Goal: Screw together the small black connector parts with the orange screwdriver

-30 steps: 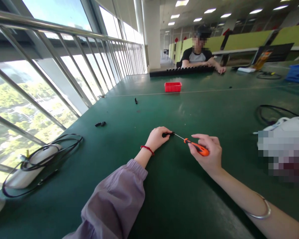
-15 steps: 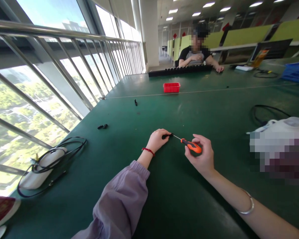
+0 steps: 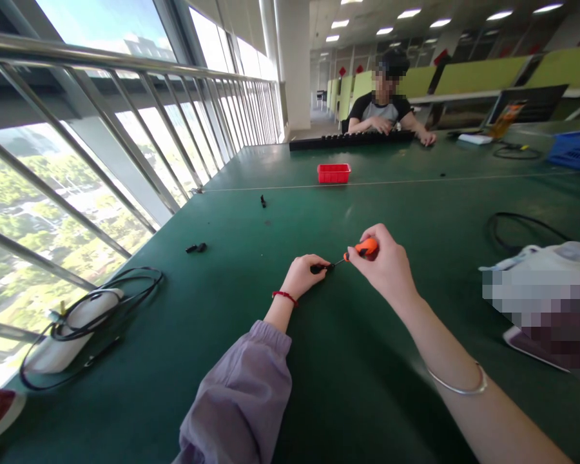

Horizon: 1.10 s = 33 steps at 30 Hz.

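- Over the green tabletop point(image 3: 396, 206), your left hand point(image 3: 300, 277) is pinching a slim black part point(image 3: 317, 269), its long axis running roughly left to right.
- Your right hand point(image 3: 386, 265) is gripping an orange-and-black screwdriver point(image 3: 368, 246) by its handle, fingers closed.
- Its shaft point(image 3: 339, 261) is pointing leftward, apparently meeting the part's right end.
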Available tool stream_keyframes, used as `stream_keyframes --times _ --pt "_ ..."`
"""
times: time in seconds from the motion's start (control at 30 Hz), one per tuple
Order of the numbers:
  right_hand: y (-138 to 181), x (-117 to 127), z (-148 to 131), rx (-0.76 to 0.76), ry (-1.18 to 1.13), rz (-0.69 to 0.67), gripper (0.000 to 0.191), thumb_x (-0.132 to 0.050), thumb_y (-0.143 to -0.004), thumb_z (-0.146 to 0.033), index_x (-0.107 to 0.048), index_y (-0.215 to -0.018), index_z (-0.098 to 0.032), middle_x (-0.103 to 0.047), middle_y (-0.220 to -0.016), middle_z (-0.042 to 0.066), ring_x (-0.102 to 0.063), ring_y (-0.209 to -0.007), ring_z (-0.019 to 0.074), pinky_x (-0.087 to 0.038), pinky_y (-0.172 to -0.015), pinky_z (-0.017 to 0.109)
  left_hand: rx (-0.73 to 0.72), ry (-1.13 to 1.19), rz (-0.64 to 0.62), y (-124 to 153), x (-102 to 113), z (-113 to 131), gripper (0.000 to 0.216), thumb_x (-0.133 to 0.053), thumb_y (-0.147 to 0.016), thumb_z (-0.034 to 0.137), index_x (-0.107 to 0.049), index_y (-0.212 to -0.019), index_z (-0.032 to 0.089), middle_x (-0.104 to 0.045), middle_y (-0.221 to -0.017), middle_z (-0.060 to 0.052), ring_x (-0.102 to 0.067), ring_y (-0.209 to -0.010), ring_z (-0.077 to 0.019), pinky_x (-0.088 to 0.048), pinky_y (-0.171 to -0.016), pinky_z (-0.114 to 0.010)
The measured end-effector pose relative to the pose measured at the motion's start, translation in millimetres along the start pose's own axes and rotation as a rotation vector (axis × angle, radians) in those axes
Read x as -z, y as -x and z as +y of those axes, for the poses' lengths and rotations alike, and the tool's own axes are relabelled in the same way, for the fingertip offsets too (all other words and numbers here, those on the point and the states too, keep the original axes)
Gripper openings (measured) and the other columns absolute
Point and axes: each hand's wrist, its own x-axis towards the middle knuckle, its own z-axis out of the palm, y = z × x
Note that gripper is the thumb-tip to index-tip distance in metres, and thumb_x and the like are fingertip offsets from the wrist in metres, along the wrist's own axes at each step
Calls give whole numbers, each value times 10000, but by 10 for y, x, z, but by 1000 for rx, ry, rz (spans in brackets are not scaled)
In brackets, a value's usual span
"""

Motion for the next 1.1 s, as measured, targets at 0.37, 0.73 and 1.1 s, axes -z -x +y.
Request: stream_keyframes --times 0.37,0.73,1.1 --pt "-284 6 -114 -24 62 -48 178 -476 -806 -395 -560 -836 -241 -604 -658 13 -544 -589 178 -313 -512 261 4 -22 1 -6 -15 -36 203 -596 -760 142 -719 -913 194 -715 -904 -18 -644 -835 -150 -517 -816 -282" --pt "-320 85 -107 -24 120 -79 175 -523 -773 -362 -580 -901 -255 -619 -679 1 -557 -609 177 -319 -507 255 2 -28 -16 -26 -3 -53 196 -596 -768 154 -716 -918 190 -714 -921 -21 -643 -849 -157 -508 -825 -289" --pt "-371 139 28 59 72 -99 210 -504 -826 -404 -615 -871 -232 -631 -685 7 -543 -575 152 -348 -522 257 -20 -116 -22 -46 -17 -40 196 -570 -825 183 -713 -956 208 -676 -957 -34 -602 -921 -176 -492 -851 -313"
